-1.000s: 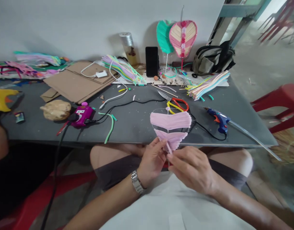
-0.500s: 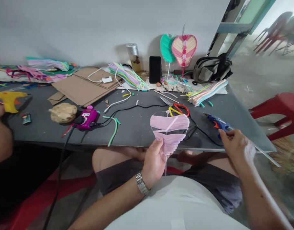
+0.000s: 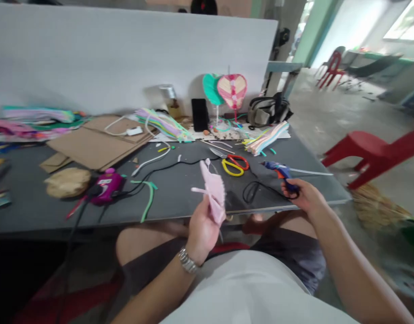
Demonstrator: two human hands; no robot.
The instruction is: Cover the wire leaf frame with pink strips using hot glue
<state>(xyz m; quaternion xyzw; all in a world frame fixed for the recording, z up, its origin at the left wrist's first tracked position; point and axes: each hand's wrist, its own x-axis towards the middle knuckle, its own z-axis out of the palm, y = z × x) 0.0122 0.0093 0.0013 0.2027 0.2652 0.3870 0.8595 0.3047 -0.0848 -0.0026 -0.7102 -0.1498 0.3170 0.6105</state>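
My left hand (image 3: 204,229), with a metal watch on the wrist, is closed around the lower part of a small pink fan (image 3: 215,186). The fan is turned nearly edge-on, and a thin pale strip sticks out to its left. At the table's right side my right hand (image 3: 304,193) is wrapped around the handle of a blue glue gun (image 3: 277,171). A clear glue stick (image 3: 311,172) juts from the gun's back, and its nozzle points left. Scissors (image 3: 234,164) with red and yellow handles lie between the hands, beyond the fan.
A purple extension socket (image 3: 107,186) with cords sits left, beside a pale lumpy object (image 3: 67,182). Cardboard sheets (image 3: 98,137), bundles of coloured strips (image 3: 164,126), a phone (image 3: 200,114) and two finished fans (image 3: 232,90) line the back. A red stool (image 3: 365,146) stands right.
The fan has turned from face-on to nearly edge-on in my left hand. My right hand has gone from touching the glue gun to gripping its handle. The camera view has shifted right.
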